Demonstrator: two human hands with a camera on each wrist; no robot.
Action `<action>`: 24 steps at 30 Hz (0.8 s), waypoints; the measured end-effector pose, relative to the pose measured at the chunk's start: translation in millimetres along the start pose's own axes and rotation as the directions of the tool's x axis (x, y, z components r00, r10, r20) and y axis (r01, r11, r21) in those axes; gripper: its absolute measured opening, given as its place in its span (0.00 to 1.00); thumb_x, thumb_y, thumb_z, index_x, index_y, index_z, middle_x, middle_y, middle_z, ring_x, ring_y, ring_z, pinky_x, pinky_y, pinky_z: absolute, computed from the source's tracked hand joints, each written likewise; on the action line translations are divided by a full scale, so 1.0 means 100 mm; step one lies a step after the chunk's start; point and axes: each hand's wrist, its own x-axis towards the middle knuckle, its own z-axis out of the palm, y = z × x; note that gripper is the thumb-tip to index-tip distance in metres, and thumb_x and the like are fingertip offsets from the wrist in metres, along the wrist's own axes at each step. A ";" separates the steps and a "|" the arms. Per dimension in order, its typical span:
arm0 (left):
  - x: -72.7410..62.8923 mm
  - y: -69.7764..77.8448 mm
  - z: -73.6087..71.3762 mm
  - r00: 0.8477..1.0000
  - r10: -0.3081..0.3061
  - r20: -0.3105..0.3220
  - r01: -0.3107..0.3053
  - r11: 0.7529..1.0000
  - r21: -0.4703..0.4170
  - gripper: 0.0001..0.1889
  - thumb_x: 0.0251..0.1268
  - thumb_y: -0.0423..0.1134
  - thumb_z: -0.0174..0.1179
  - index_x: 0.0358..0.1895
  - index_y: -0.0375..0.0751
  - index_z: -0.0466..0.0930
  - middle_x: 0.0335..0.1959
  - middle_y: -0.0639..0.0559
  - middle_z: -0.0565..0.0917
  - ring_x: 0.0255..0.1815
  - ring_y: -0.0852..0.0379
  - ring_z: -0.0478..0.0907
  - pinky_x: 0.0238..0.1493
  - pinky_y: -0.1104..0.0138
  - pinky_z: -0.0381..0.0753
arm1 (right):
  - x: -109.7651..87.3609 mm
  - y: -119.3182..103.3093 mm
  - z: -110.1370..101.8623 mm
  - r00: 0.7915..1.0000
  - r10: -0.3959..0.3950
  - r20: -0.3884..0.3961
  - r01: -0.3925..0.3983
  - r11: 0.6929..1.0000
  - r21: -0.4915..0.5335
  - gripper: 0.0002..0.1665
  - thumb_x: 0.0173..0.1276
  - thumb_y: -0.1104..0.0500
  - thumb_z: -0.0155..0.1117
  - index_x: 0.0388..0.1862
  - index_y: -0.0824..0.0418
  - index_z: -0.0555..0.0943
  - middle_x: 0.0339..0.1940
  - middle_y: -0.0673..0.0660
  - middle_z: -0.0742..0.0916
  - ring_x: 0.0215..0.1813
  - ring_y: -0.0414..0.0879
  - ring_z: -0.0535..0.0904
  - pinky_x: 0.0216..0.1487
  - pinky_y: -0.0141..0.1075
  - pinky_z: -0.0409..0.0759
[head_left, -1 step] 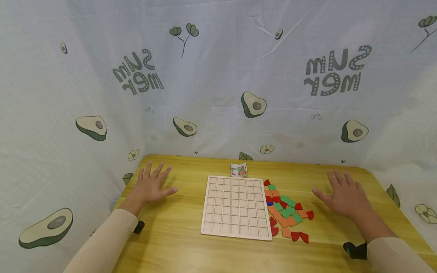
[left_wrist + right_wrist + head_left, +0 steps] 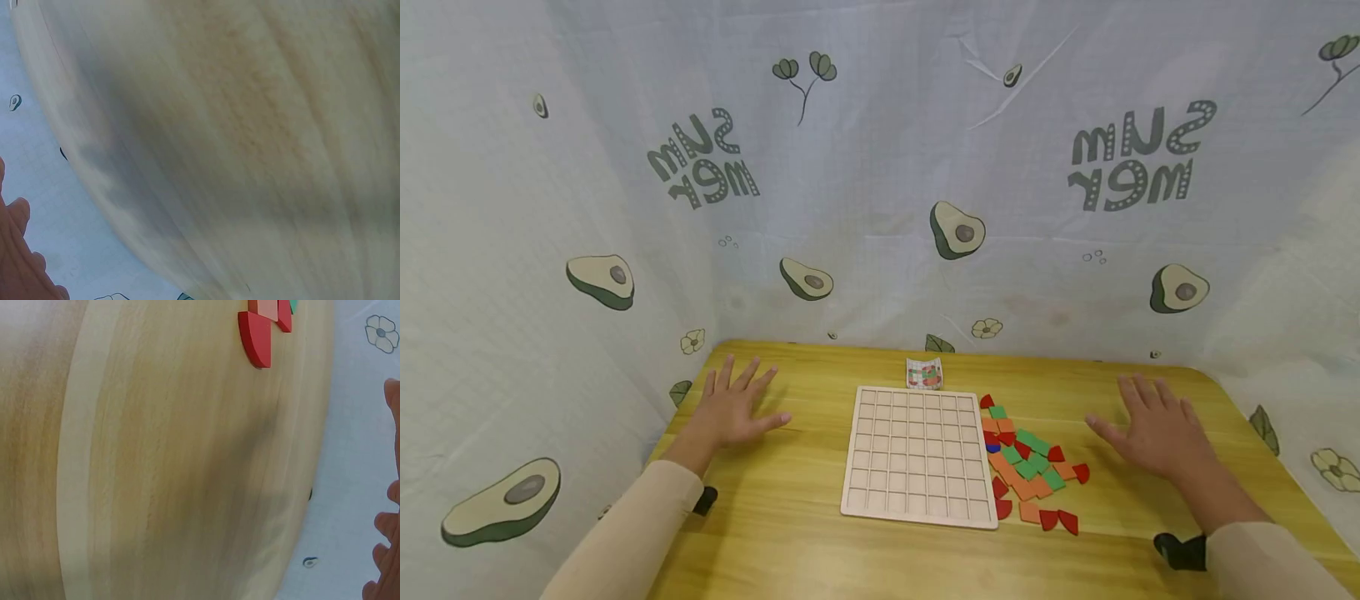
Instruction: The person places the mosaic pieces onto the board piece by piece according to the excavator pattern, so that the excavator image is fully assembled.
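Note:
My left hand [image 2: 730, 410] is spread with straight fingers over the left part of the table, holding nothing. On the right side my right hand [image 2: 1161, 429] is likewise spread flat, palm down, with nothing in it. Between them lies a pale wooden grid board [image 2: 917, 457] whose square cells hold no pieces. A loose pile of flat pieces sits along the board's right edge: green squares [image 2: 1026, 469], orange squares [image 2: 1028, 511], red quarter-round pieces [image 2: 1067, 522] and a bit of blue [image 2: 993, 447]. The right hand is nearest this pile, apart from it. In the right wrist view a red quarter-round piece [image 2: 257, 340] shows at the top.
A small curled card [image 2: 924, 374] printed with a coloured grid pattern stands just behind the board. The wooden table [image 2: 760, 542] is bordered at the back and sides by a white cloth [image 2: 880, 167] printed with avocados and lettering.

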 end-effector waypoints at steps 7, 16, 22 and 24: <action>-0.02 0.00 0.00 1.000 0.006 -0.016 -0.006 1.000 -0.005 0.49 0.62 0.76 0.52 0.82 0.54 0.56 0.85 0.41 0.50 0.84 0.27 0.34 0.78 0.28 0.35 | -0.01 -0.01 0.01 1.000 0.005 0.019 -0.005 1.000 0.002 0.62 0.72 0.26 0.49 0.79 0.76 0.53 0.75 0.83 0.61 0.74 0.83 0.52 0.69 0.79 0.49; -0.03 0.04 0.07 0.999 0.022 -0.035 -0.024 0.999 -0.044 0.49 0.63 0.76 0.51 0.82 0.55 0.57 0.85 0.41 0.52 0.84 0.26 0.36 0.78 0.29 0.36 | -0.01 -0.21 0.04 0.999 -0.030 -0.040 0.031 0.999 0.033 0.54 0.70 0.32 0.60 0.73 0.76 0.65 0.68 0.82 0.71 0.68 0.81 0.63 0.67 0.75 0.61; -0.02 0.17 0.15 0.998 0.042 -0.035 -0.045 0.997 -0.069 0.47 0.64 0.76 0.50 0.82 0.56 0.57 0.84 0.41 0.54 0.83 0.26 0.41 0.78 0.29 0.41 | -0.06 -0.60 0.04 1.000 -0.009 0.010 0.008 0.992 0.127 0.41 0.70 0.41 0.65 0.68 0.72 0.73 0.64 0.80 0.76 0.63 0.80 0.69 0.62 0.74 0.70; -0.02 0.24 0.16 0.998 0.052 -0.036 -0.055 0.996 -0.076 0.46 0.65 0.75 0.51 0.81 0.55 0.58 0.83 0.40 0.56 0.82 0.25 0.44 0.77 0.29 0.45 | -0.09 -0.75 0.05 1.000 -0.006 0.019 0.003 0.989 0.148 0.37 0.69 0.43 0.66 0.65 0.70 0.76 0.62 0.78 0.78 0.62 0.79 0.71 0.60 0.72 0.74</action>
